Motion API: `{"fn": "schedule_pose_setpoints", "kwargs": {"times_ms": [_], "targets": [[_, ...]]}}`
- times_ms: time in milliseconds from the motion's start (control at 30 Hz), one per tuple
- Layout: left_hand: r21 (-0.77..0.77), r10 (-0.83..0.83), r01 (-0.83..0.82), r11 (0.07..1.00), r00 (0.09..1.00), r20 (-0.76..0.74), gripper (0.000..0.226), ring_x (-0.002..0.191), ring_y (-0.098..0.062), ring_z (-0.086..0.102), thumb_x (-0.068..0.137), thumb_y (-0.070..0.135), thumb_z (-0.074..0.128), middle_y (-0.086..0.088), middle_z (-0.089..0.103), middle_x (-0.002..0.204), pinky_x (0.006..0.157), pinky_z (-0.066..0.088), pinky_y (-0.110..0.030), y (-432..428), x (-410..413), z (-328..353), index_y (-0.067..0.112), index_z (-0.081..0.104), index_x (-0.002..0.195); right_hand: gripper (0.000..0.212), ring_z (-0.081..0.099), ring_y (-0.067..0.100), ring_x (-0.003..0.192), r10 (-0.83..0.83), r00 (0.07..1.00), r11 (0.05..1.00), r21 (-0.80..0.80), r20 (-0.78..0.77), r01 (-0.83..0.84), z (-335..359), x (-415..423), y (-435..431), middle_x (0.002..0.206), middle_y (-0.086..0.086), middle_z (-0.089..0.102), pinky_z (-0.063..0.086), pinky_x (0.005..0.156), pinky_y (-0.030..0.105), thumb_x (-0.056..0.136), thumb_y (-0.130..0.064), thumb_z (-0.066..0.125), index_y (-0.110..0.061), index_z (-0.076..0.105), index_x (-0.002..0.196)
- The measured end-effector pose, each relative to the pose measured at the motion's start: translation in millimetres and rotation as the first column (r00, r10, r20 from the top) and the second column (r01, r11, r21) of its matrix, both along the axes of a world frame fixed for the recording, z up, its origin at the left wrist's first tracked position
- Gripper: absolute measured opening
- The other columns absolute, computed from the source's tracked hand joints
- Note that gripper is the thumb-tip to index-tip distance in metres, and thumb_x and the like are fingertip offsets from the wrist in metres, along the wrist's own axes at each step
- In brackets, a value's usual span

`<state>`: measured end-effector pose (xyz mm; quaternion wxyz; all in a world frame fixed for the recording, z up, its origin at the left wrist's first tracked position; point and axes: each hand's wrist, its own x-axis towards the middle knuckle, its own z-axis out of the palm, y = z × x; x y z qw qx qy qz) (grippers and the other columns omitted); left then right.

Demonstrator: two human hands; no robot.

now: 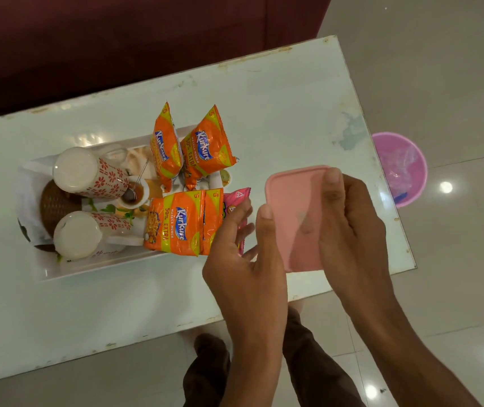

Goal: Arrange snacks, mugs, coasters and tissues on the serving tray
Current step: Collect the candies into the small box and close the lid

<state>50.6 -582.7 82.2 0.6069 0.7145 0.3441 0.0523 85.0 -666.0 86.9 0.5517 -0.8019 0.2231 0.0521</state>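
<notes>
A white serving tray (94, 268) lies on the table's left half. On it stand two white mugs with red flower print (88, 173) (80, 233), a brown woven coaster (55, 205), white tissue paper (28, 198) and a small bowl with a spoon (133, 195). Several orange Kurkure snack packets (205, 148) (173, 223) stand and lie at the tray's right end, with a pink packet (234, 201) beside them. Just right of the tray, both my left hand (243, 259) and my right hand (349, 224) hold a pink plastic box (296, 218) above the table.
The white glass-topped table (264, 113) has worn edges and ends close on the right. A pink bin (402, 165) with a plastic liner stands on the tiled floor beyond that end. A dark red sofa (117, 39) runs along the far side. My legs show below.
</notes>
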Motion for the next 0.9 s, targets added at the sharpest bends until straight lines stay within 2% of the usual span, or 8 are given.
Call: {"fn": "schedule_pose_setpoints", "kwargs": {"times_ms": [67, 200, 333, 500, 633, 700, 800, 900], "targets": [[0.023, -0.04, 0.04, 0.999, 0.999, 0.006, 0.036, 0.099, 0.018, 0.06, 0.087, 0.049, 0.06, 0.024, 0.07, 0.1, 0.063, 0.047, 0.002, 0, -1, -1, 0.028, 0.074, 0.112, 0.054, 0.059, -0.016, 0.079, -0.003, 1.0, 1.0, 0.031, -0.005, 0.003, 0, 5, 0, 0.089, -0.019, 0.059, 0.042, 0.05, 0.001, 0.083, -0.063, 0.03, -0.024, 0.047, 0.116], [0.086, -0.077, 0.079, 0.993, 0.997, -0.022, 0.027, 0.097, 0.01, 0.062, 0.092, 0.037, 0.065, 0.012, 0.076, 0.096, 0.066, 0.052, -0.004, 4, 6, -6, 0.021, 0.078, 0.109, 0.048, 0.058, -0.017, 0.087, 0.038, 0.999, 0.997, 0.064, -0.034, -0.036, 1, 6, -4, 0.101, -0.023, 0.06, 0.044, 0.051, 0.002, 0.081, -0.062, 0.039, -0.03, 0.045, 0.116], [0.105, -0.049, 0.053, 0.993, 0.998, -0.044, 0.024, 0.096, 0.006, 0.064, 0.094, 0.034, 0.065, 0.008, 0.077, 0.094, 0.067, 0.056, -0.009, 6, 17, -10, 0.02, 0.078, 0.109, 0.032, 0.058, 0.0, 0.102, 0.072, 0.997, 0.982, -0.175, 0.009, -0.07, -3, 9, -14, 0.119, -0.012, 0.057, 0.049, 0.071, 0.007, 0.089, -0.048, 0.052, -0.032, 0.06, 0.116], [0.125, -0.077, 0.088, 0.988, 0.993, -0.093, 0.026, 0.093, 0.004, 0.067, 0.096, 0.037, 0.061, 0.009, 0.078, 0.097, 0.073, 0.063, -0.027, 1, 32, -18, 0.022, 0.078, 0.11, 0.02, 0.061, -0.009, 0.085, 0.049, 0.996, 0.972, -0.232, 0.075, -0.03, -10, 25, -26, 0.087, -0.02, 0.067, 0.043, 0.063, -0.002, 0.088, -0.038, 0.065, -0.026, 0.07, 0.103], [0.06, -0.053, 0.06, 0.996, 0.994, -0.1, 0.03, 0.095, -0.007, 0.073, 0.099, 0.036, 0.057, 0.004, 0.079, 0.098, 0.08, 0.064, -0.039, 3, 45, -22, 0.016, 0.078, 0.106, 0.016, 0.06, -0.016, 0.076, 0.018, 0.996, 0.974, -0.227, 0.084, 0.002, -30, 52, -28, 0.079, -0.027, 0.064, 0.041, 0.063, -0.003, 0.087, -0.033, 0.067, -0.024, 0.073, 0.099], [0.026, -0.002, 0.004, 1.0, 0.996, -0.093, 0.03, 0.097, -0.01, 0.073, 0.099, 0.036, 0.057, 0.004, 0.079, 0.099, 0.082, 0.063, -0.038, 8, 49, -23, 0.015, 0.077, 0.106, 0.017, 0.059, -0.016, 0.07, 0.003, 0.998, 0.972, -0.234, 0.062, 0.012, -47, 69, -26, 0.078, -0.023, 0.065, 0.041, 0.063, -0.003, 0.087, -0.032, 0.066, -0.022, 0.074, 0.099], [-0.076, 0.058, -0.064, 0.995, 0.995, -0.08, 0.023, 0.091, -0.007, 0.075, 0.1, 0.033, 0.057, 0.008, 0.08, 0.091, 0.073, 0.063, -0.024, 19, 49, -21, 0.024, 0.078, 0.097, 0.02, 0.06, -0.01, 0.067, 0.002, 1.0, 0.972, -0.235, -0.005, -0.003, -76, 90, -20, 0.082, -0.014, 0.069, 0.039, 0.063, -0.004, 0.087, -0.031, 0.065, -0.019, 0.075, 0.1], [-0.17, 0.098, -0.107, 0.98, 0.993, -0.058, 0.022, 0.092, -0.01, 0.076, 0.101, 0.028, 0.057, 0.008, 0.08, 0.09, 0.073, 0.062, -0.025, 32, 49, -17, 0.026, 0.077, 0.093, 0.02, 0.063, -0.001, 0.072, 0.018, 0.998, 0.973, -0.229, -0.053, -0.029, -100, 104, -11, 0.083, -0.011, 0.07, 0.04, 0.064, -0.002, 0.088, -0.028, 0.065, -0.017, 0.075, 0.1]]}}
